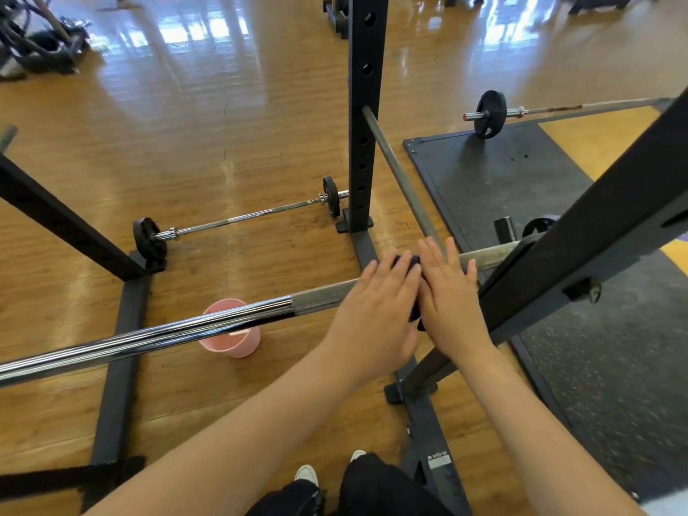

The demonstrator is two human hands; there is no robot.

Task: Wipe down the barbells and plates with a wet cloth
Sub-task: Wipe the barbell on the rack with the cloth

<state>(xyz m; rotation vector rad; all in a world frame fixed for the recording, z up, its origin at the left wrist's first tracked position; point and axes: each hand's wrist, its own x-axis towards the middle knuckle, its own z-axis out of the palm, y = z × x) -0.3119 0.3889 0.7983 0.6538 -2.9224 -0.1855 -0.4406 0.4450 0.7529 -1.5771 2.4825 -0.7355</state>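
Floor: glossy orange-brown wood planks [231, 135]
Light: bright window glare reflected in streaks along the far floor [193, 31]
Mat: dark speckled rubber mat [521, 180] on the right, yellow edging beside it
Rack: black steel upright [364, 106] with round holes, bolted to floor rails
Far left: tangled dark gear [37, 46]

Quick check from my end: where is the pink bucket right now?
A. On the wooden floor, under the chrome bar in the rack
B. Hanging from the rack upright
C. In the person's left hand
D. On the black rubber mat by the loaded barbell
A: the pink bucket stands on the wooden floor, and the chrome bar crosses in front of its rim; both hands are on the dark cloth at the bar.
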